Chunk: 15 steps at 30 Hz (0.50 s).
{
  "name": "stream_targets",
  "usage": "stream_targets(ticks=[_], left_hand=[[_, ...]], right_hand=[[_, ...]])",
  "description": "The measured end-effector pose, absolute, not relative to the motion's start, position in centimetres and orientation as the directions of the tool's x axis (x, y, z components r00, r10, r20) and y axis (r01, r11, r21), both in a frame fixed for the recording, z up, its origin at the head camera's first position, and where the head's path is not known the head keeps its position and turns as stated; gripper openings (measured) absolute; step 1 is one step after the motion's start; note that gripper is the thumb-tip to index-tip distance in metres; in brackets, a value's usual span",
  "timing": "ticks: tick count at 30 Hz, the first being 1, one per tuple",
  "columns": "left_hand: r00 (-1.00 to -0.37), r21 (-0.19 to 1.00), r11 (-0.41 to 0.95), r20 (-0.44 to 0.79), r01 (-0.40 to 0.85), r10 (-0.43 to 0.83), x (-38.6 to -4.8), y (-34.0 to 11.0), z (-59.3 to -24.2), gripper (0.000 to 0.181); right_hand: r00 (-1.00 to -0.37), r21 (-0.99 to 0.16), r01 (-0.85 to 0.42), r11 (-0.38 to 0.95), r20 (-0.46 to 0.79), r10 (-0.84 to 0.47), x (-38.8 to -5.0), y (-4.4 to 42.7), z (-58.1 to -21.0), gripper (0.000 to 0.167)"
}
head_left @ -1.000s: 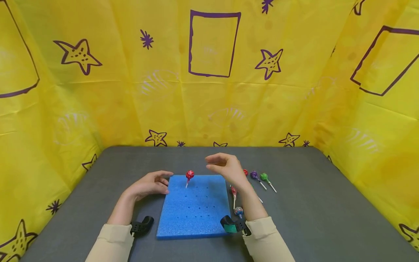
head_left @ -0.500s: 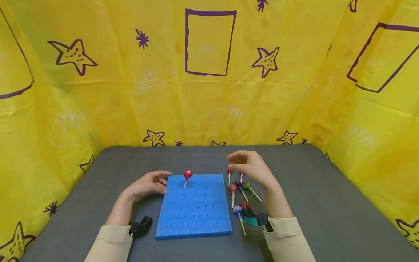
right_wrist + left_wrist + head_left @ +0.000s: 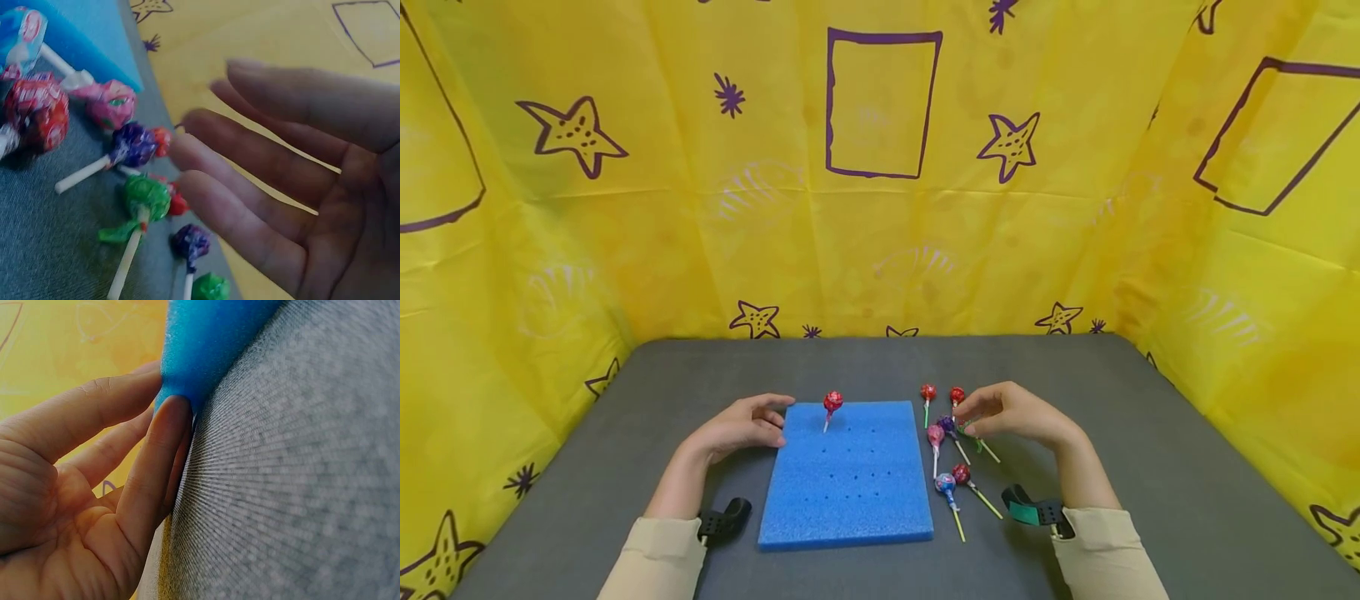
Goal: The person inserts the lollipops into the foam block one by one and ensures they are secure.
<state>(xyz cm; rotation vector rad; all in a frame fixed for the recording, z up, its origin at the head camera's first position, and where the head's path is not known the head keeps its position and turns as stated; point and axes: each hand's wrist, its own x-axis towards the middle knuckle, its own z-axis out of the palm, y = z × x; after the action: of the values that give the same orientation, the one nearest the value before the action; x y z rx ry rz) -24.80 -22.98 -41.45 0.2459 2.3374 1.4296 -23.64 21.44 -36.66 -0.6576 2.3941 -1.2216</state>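
A red lollipop (image 3: 832,402) stands on its stick in the blue foam board (image 3: 846,521), near the far left. At the board's left edge my left hand (image 3: 741,425) rests its fingertips; in the left wrist view, thumb and fingers touch the blue foam (image 3: 215,331) without wrapping round it. My right hand (image 3: 1026,412) hovers over the loose lollipops, fingers loosely bent and holding nothing. Closest to its fingertips in the right wrist view are a green lollipop (image 3: 147,197) and a purple lollipop (image 3: 133,145). A pink lollipop (image 3: 935,435) lies beside the board.
Nearer the front lie a blue lollipop (image 3: 945,483) and a dark red lollipop (image 3: 961,474). Two red lollipops lie farther back, one (image 3: 928,391) by the board's corner. Several small holes dot the foam. A yellow patterned cloth (image 3: 880,250) encloses the grey table (image 3: 700,367).
My right hand has moved right from above the board, then down over the lollipops, uncovering several of them. The left hand keeps its place at the foam's edge.
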Motion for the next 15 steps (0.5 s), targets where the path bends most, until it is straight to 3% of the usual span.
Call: stream_targets(ticks=[15], left_hand=[[-0.908,0.891,0.453,-0.220,-0.038,0.356,-24.7,-23.0,-41.5,0.071]], right_hand=[[-0.676,-0.857,-0.170,0.486,-0.258,-0.691,-23.7,21.5,-38.0,0.029]])
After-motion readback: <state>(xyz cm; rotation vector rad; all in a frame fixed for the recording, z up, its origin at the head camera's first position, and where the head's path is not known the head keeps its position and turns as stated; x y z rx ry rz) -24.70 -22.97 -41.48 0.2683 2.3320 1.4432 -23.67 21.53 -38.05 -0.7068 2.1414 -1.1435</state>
